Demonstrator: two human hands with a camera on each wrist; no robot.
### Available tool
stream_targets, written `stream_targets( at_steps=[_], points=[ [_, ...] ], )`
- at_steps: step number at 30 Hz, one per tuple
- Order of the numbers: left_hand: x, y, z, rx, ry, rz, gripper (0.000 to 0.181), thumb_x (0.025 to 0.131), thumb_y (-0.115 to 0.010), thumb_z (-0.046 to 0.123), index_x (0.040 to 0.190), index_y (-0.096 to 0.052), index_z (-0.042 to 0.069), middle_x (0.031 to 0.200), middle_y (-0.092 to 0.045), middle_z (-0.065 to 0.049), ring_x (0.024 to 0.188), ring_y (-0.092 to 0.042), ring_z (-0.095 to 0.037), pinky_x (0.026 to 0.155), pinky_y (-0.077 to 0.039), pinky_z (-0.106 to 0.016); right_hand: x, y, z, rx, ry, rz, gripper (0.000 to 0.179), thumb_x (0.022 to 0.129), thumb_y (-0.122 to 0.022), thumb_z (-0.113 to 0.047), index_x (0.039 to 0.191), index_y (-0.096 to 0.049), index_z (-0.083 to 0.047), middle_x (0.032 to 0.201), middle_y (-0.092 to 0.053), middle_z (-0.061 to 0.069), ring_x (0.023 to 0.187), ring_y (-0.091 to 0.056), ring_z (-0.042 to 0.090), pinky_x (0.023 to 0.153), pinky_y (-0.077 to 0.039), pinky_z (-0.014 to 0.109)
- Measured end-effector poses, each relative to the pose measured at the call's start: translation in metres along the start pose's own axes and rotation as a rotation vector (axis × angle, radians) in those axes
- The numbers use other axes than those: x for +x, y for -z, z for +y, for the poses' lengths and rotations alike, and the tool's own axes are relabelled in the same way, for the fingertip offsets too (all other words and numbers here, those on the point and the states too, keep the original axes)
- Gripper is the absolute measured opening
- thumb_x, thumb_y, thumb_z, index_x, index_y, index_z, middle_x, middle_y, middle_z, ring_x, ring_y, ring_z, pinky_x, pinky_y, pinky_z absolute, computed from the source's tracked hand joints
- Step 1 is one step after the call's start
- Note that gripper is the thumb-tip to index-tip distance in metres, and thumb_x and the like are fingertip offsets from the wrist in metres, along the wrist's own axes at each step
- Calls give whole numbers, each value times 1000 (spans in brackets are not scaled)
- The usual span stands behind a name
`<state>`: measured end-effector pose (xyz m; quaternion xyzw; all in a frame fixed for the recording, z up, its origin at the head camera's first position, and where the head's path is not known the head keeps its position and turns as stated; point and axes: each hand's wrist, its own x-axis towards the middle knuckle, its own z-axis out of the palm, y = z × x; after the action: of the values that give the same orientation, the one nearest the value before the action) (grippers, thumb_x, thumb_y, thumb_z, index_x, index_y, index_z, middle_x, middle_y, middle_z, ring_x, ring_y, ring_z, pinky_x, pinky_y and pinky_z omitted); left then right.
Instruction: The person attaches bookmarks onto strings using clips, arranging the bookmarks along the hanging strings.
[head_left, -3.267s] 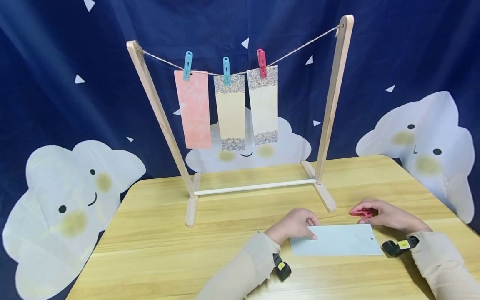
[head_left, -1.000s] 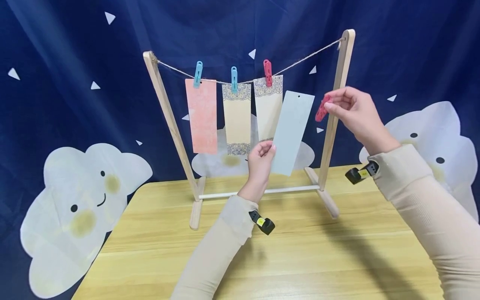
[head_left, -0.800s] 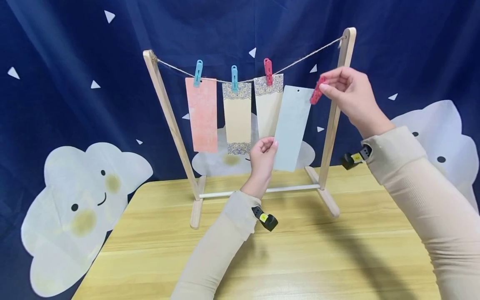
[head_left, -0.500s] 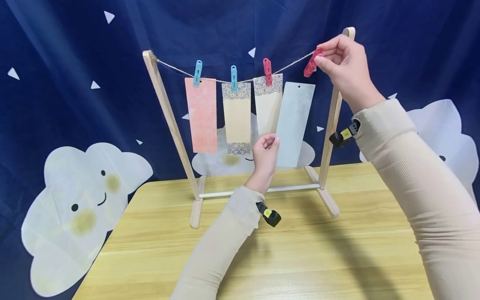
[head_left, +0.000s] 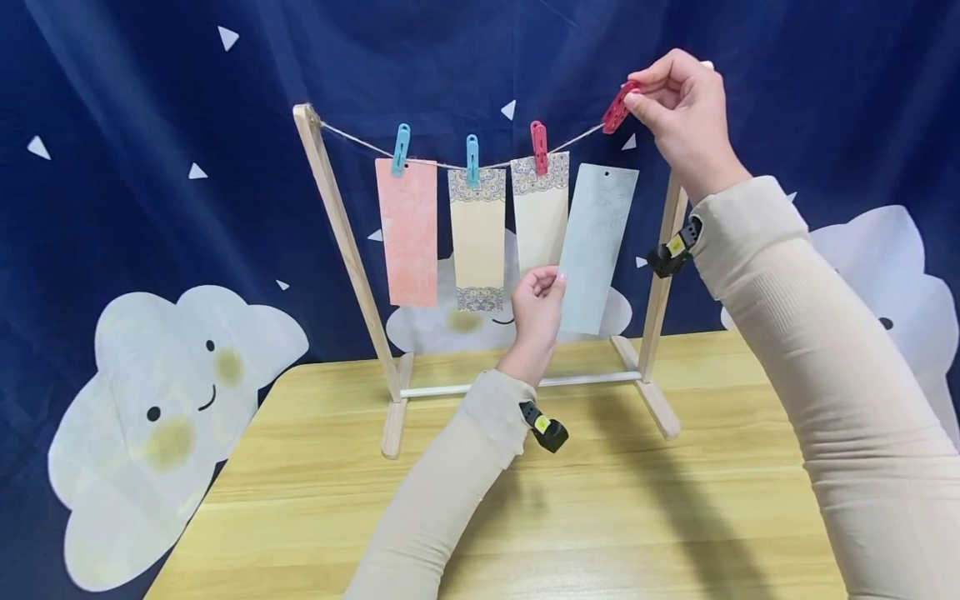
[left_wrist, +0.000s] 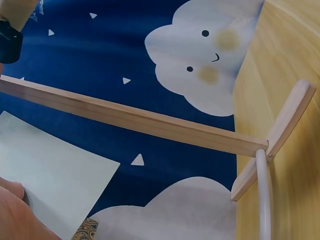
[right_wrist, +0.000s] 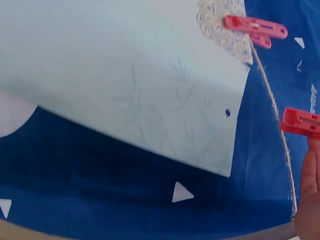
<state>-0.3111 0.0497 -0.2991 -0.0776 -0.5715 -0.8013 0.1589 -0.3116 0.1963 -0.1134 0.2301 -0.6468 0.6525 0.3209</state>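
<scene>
My left hand (head_left: 536, 317) pinches a pale blue paper card (head_left: 598, 250) by its left edge, below the rope and tilted to the right. The card has a small hole near its top and a faint leaf print (right_wrist: 182, 110). Up at the rope (head_left: 581, 138), my right hand (head_left: 688, 121) pinches a red clothespin (head_left: 619, 108) between thumb and fingers. Its nose meets the rope in the right wrist view; whether it grips the rope, I cannot tell. The card's top edge hangs apart from this clothespin. In the left wrist view, part of my left thumb lies on the card.
A pink card (head_left: 408, 233), a cream patterned card (head_left: 477, 237) and a white patterned card (head_left: 540, 217) hang from the rope by clothespins, two blue and one red. A wooden frame (head_left: 348, 250) with a white crossbar (head_left: 588, 379) stands on the table (head_left: 315, 500).
From the table, the pale blue card and red clothespin have been lifted towards the rope. In the last second, my right hand rose further and moved left; the card rose slightly.
</scene>
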Motion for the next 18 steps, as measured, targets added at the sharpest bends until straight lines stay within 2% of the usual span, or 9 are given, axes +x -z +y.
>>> stream_targets(
  at_steps=[5, 8, 13, 18],
  points=[
    [0, -1, 1, 14, -3, 0, 10, 86, -63, 0, 96, -63, -3, 88, -62, -5, 78, -54, -9, 75, -49, -21, 4, 3, -1, -74, -2, -11, 7, 83, -64, 0, 89, -65, -4, 86, -67, 1, 80, -63, 11, 81, -49, 15],
    [-1, -2, 1, 17, -9, -5, 10, 86, -63, -1, 96, -62, -4, 88, -63, -7, 78, -54, -8, 73, -48, -20, 5, 4, -2, -59, -8, -9, 6, 82, -65, 0, 87, -66, -2, 85, -68, 2, 79, -63, 12, 81, -49, 15],
    [-3, -3, 2, 16, -17, -11, 10, 86, -63, -2, 95, -62, -5, 87, -63, -8, 76, -53, -7, 71, -47, -18, 9, 3, -2, 30, 12, -22, 5, 81, -65, 5, 82, -65, 0, 83, -69, 5, 77, -64, 14, 77, -50, 16],
    [-1, -4, -1, 33, -4, -20, 10, 87, -63, 2, 96, -62, -2, 88, -62, -5, 79, -54, -8, 74, -48, -20, 11, 2, -2, -27, 17, -40, 5, 82, -64, 5, 81, -65, -1, 82, -69, 3, 75, -64, 13, 76, -50, 15]
  ],
)
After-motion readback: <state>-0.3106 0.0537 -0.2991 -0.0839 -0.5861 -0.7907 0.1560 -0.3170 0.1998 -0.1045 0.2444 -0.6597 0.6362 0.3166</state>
